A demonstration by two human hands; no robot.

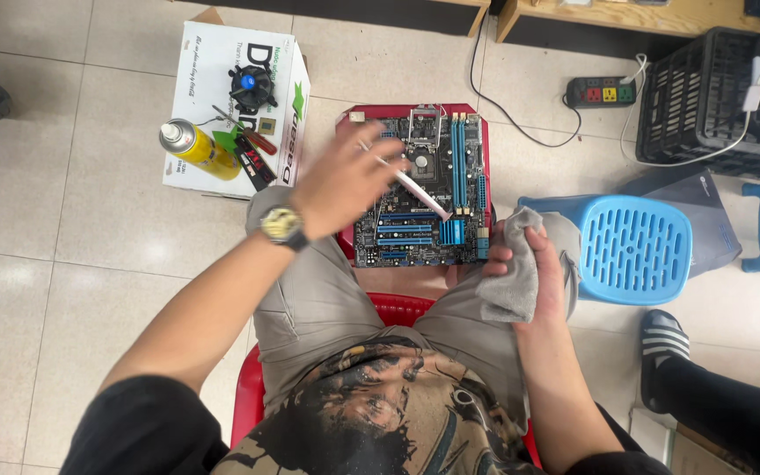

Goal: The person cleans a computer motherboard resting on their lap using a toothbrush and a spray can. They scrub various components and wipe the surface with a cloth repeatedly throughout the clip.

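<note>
Far to the left of the motherboard on your lap, a white cardboard box lies flat on the tiled floor and serves as a tray: on it rest a yellow spray can lying on its side, a black cooler fan with a blue hub, a red-handled screwdriver and a small square processor chip. Your left hand, with a wristwatch on the wrist, hovers over the board's left edge, its fingers closed around the end of a thin white brush whose shaft slants down across the middle of the board. The motherboard itself is dark, nearly black, with long blue memory slots running upright on its right half, shorter blue slots across its lower part and a metal socket frame near its top; it sits on a red plastic stool between your knees. Just right of the board's lower corner, your right hand is clenched on a grey cloth, thumb touching the board's edge. Further right stands a light blue stool, and beyond it, up and to the right of the board, a black plastic crate holding white cables; a power strip lies on the floor nearby.
</note>
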